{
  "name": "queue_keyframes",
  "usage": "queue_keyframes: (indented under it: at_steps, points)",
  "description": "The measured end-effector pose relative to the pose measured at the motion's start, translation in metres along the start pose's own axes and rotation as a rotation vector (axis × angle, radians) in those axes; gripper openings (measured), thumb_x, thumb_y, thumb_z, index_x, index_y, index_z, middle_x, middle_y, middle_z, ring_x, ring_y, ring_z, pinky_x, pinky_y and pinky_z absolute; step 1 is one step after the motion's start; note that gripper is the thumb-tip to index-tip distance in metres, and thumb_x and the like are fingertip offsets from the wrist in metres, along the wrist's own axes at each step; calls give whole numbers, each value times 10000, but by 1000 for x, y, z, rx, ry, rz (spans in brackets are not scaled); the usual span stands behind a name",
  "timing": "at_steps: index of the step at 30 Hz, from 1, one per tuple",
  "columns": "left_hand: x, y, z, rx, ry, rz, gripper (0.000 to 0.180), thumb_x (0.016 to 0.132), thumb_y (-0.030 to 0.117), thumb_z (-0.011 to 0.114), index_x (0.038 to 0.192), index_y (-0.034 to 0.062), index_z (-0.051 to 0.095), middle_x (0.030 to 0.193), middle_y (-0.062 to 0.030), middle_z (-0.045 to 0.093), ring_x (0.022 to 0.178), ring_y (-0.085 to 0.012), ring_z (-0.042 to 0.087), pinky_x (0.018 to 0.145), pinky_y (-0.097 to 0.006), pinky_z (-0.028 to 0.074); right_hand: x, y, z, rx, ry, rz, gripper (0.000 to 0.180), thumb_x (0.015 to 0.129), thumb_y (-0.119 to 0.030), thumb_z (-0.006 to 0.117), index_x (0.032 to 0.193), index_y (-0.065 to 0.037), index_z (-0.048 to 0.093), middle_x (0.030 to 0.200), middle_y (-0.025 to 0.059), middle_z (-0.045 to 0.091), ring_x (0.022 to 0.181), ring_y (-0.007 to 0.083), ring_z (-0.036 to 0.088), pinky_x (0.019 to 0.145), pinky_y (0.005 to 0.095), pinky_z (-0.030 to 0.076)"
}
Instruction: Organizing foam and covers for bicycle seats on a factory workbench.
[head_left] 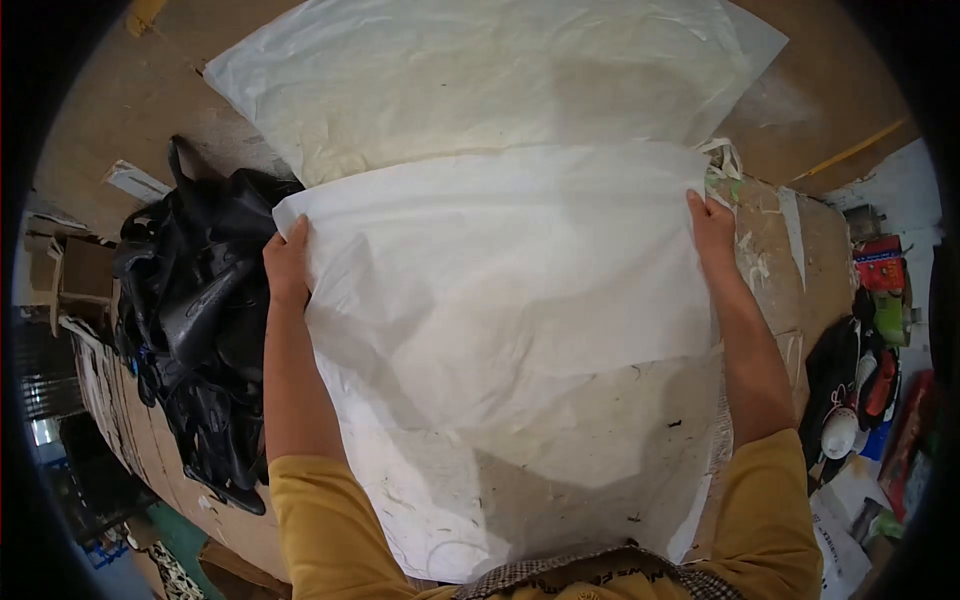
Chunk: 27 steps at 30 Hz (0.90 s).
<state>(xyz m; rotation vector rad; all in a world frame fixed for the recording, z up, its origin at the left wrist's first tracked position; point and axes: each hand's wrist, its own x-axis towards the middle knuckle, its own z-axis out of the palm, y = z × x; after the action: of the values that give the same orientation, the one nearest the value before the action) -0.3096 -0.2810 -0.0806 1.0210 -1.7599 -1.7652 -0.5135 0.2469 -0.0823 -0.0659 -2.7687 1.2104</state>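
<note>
A large sheet of thin white paper (500, 290) is spread in front of me over a brown cardboard-covered table (800, 110). My left hand (287, 262) grips its far left corner. My right hand (712, 228) pinches its far right corner. The sheet is folded or lifted toward me, lying over a second, stained white sheet (480, 80) that reaches the far edge. Both my arms wear yellow sleeves.
A heap of black leather pieces (200, 320) lies left of my left arm. White paper scraps (745, 235) litter the table by my right hand. Shoes, boxes and small colourful items (870, 350) sit at the right edge. Stacked cardboard is at the lower left.
</note>
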Motion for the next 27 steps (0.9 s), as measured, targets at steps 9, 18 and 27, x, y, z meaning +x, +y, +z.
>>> queue_keyframes:
  at_steps: [9,18,27]
  points:
    - [18,-23,31,631,118,104,354,767,337,667,821,-12,657,645,-64,607,594,-121,521,569,-294,418,32,-13,11,-595,-6,-102,410,847,-411,488,740,-37,613,692,153,605,712,371,578,661,438,448]
    - [-11,22,58,966,126,963,178,771,157,651,906,47,616,901,-115,618,808,-267,596,706,-363,467,25,-76,30,-261,-75,-854,236,820,-156,559,1036,-61,552,979,120,564,885,293,548,767,384,446]
    - [3,-8,42,671,-116,349,382,762,141,627,1105,-15,562,1007,-137,606,929,-222,573,817,-298,438,14,-128,84,-36,-677,-345,382,847,-323,542,1125,-61,545,1070,145,565,963,282,527,852,357,425]
